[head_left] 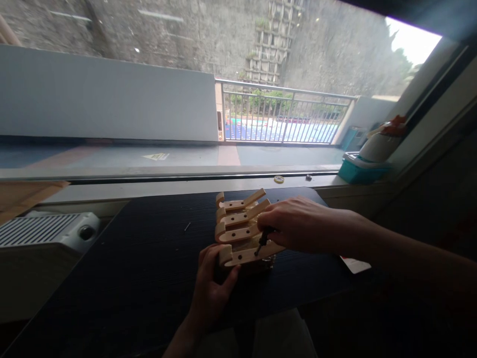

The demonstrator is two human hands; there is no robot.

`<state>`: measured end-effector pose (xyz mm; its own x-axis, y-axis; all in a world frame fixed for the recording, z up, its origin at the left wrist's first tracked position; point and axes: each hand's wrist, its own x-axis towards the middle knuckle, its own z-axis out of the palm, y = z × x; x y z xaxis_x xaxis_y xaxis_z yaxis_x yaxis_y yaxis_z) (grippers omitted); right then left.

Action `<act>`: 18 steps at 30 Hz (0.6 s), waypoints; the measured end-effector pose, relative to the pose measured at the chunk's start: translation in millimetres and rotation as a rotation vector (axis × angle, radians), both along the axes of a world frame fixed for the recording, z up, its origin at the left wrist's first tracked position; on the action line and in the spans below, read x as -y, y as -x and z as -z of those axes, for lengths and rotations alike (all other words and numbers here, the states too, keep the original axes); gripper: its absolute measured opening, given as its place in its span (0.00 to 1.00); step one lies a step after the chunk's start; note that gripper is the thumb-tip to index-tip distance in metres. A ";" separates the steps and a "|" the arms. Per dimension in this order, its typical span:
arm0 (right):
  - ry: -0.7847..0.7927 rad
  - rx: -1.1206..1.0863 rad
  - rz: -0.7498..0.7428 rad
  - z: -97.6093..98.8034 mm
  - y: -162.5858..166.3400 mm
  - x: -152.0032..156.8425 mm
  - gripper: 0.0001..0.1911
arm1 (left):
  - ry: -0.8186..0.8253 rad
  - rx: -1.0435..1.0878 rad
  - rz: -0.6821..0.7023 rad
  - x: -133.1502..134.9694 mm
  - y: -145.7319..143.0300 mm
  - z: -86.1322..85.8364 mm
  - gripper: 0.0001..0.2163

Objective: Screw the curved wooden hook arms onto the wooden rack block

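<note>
The wooden hooks are pale tan, dotted with dark round holes, and the screwdriver is dark. The tabletop is black with fine grain lines. The ledge is white, the box teal, the small ring yellow-rimmed. Dark slots stripe the white heater; the outdoor wall is mottled grey.

Dark wood-grain worktop. Row of pale wooden hooks runs from far edge toward middle. Thin metal piece left of them. White-and-red card at right edge.
</note>
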<state>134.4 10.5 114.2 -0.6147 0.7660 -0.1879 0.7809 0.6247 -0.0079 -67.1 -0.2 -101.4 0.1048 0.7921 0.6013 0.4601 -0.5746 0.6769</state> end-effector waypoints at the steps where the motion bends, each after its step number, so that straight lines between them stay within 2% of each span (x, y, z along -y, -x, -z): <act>1: 0.018 -0.006 -0.017 -0.2 1.0 0.4 0.06 | 0.002 0.000 0.001 0.0 0.1 -0.1 0.17; 5: 0.027 -0.031 -0.036 5.8 4.4 0.8 0.06 | 0.015 -0.006 0.014 1.0 0.8 -0.8 0.17; 11: 0.008 -0.079 0.091 14.7 -1.7 1.1 0.11 | 0.017 -0.008 0.021 1.3 1.1 -1.2 0.17; 15: -0.003 -0.072 0.100 13.7 -4.1 2.7 0.13 | 0.019 0.003 0.014 1.0 0.8 -0.4 0.17; 18: 0.000 -0.059 0.053 8.8 -3.4 4.2 0.08 | 0.027 0.004 0.007 1.3 0.6 -0.1 0.17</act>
